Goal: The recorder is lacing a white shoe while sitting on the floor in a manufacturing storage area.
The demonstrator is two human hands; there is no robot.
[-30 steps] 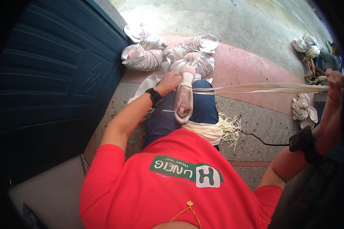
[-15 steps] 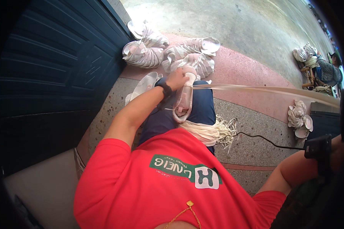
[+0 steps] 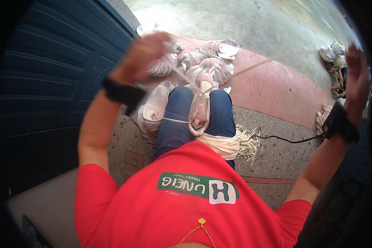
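A pale pink and white shoe upper (image 3: 199, 109) lies on my lap between my thighs, its toe pointing away from me. From its lacing area a pale shoelace (image 3: 258, 65) stretches out to both sides in two taut strands. My left hand (image 3: 142, 56), smeared by motion, is raised at the upper left, its fingers closed at the end of the left strand. My right hand (image 3: 357, 80) is raised at the far right, with the other strand leading toward its fingers. A thin white strand (image 3: 175, 120) runs from this upper to the stacked uppers at my left.
Bundles of pale uppers (image 3: 211, 62) lie on the floor ahead, with more uppers (image 3: 153, 109) by my left leg. A hank of cream laces (image 3: 219, 144) rests across my right thigh. A dark panelled door (image 3: 70, 62) stands at the left. A black cable (image 3: 285, 141) runs to my right wrist.
My left hand has left the shoe's toe and swung up and left, drawing out a strand of lace. My right hand has risen from the lower right.
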